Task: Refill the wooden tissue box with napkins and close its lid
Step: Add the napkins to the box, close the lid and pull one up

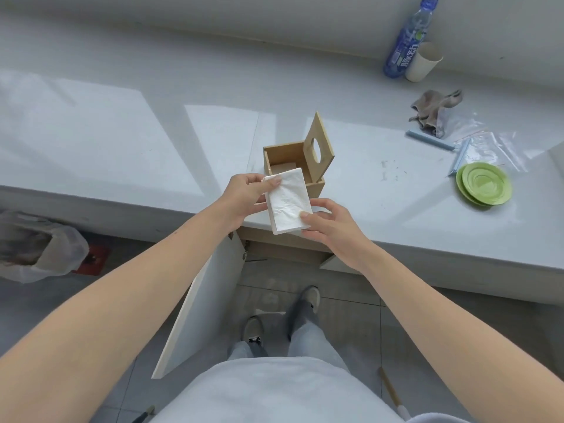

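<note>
A square wooden tissue box (pixel 316 187) stands near the front edge of the white counter (pixel 122 141). Its hinged lid (pixel 319 143), with an oval hole, is tipped up on the right side, so the inside shows. A white stack of napkins (pixel 288 203) is held just in front of and partly over the box. My left hand (pixel 244 193) pinches the stack's upper left corner. My right hand (pixel 329 224) holds its lower right corner. The front wall of the box is mostly hidden behind the napkins.
To the right on the counter lie two green plates (pixel 483 184), clear plastic bags (pixel 476 138), a grey rag (pixel 433 109), a blue bottle (pixel 407 41) and a paper cup (pixel 422 62). A white cabinet door (pixel 201 303) stands open below. A lined bin (pixel 36 245) sits at left.
</note>
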